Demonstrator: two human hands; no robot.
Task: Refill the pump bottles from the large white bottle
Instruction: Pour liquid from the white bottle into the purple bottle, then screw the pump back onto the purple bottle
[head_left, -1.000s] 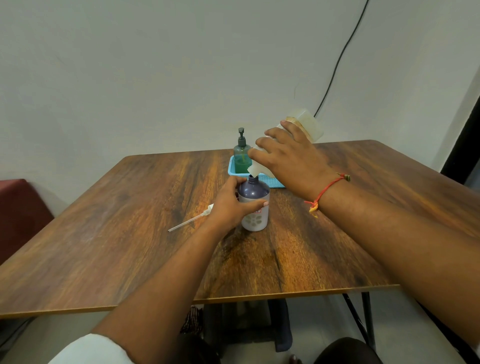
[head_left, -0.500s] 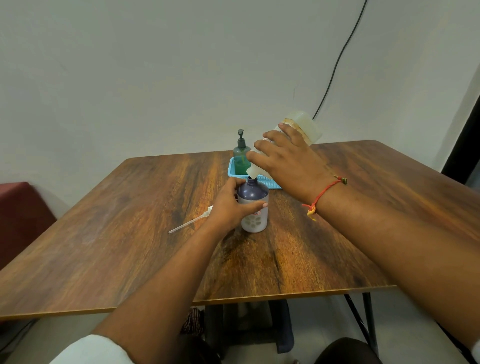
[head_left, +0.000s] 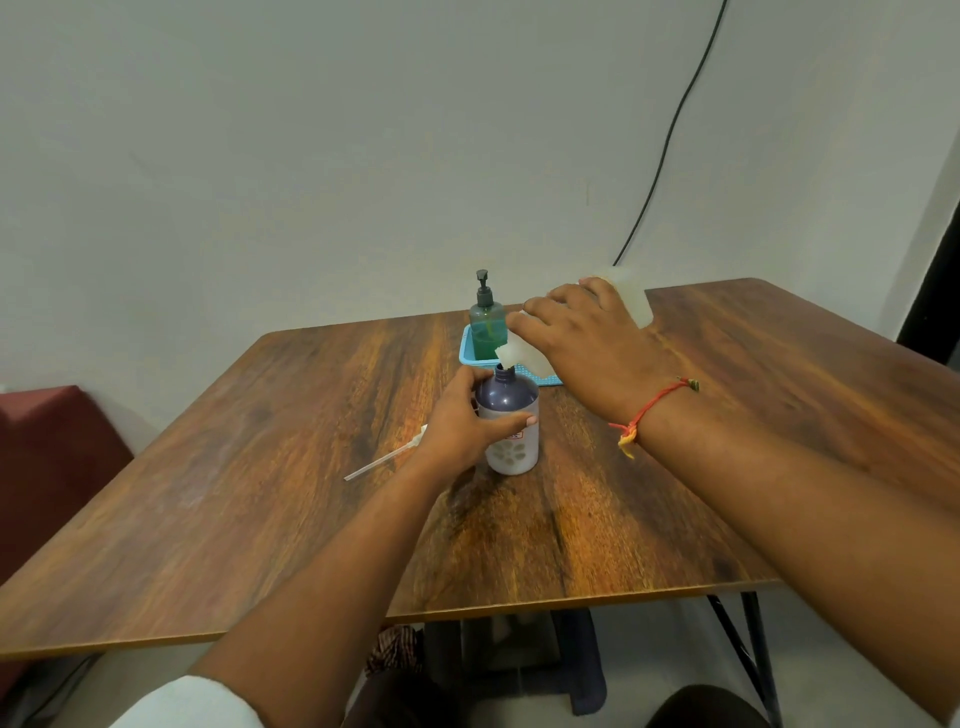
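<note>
Large white bottle (head_left: 524, 356), one, tilts in the right hand (head_left: 587, 338), mouth at the open neck of one purple pump bottle (head_left: 507, 415) gripped by the left hand (head_left: 462, 423) mid-worktop (head_left: 260, 467). One green pump bottle (head_left: 487, 325) stands in one blue tray (head_left: 467, 353) beyond; one loose pump (head_left: 384, 460) lies left.

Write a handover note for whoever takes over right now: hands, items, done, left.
Left hand: gripping the purple-topped round plastic bottle, upright on the wooden table, pump off.
Right hand: holding the large white translucent bottle tilted, spout at the purple bottle's open neck.
Removed white pump with dip tube lies on the table behind the left hand.
Green pump bottle stands in the blue basket, pump on.
Done: purple bottle opened, pour set up. Flow and fill level not visible.
Left: finish filling, refit pump, refill green bottle.
</note>
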